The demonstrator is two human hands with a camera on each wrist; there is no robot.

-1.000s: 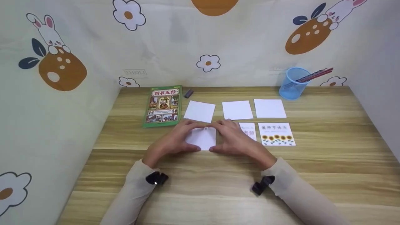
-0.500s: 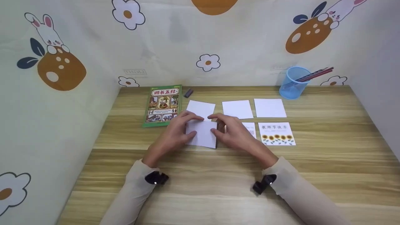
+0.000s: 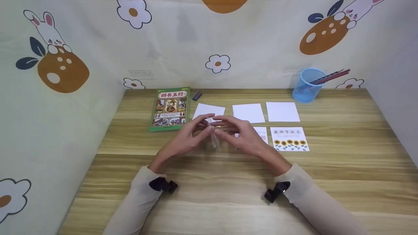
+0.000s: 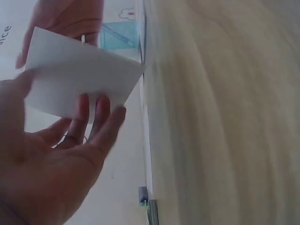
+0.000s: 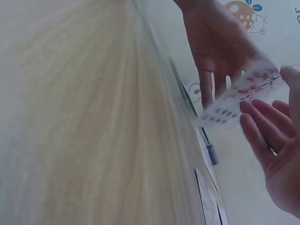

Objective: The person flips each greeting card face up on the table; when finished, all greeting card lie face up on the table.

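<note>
Card held on edge above counter, pinched between left hand and right hand, fingers loosely curled round its edges. Best turned slowly, gripping lightly by edges, clear of cards beyond.

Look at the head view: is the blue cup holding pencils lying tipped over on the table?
No. The blue cup stands upright at the back right of the table, with the pencils leaning out of its open top.

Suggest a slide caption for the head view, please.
Both hands lift a card on edge above the wooden table.
</note>
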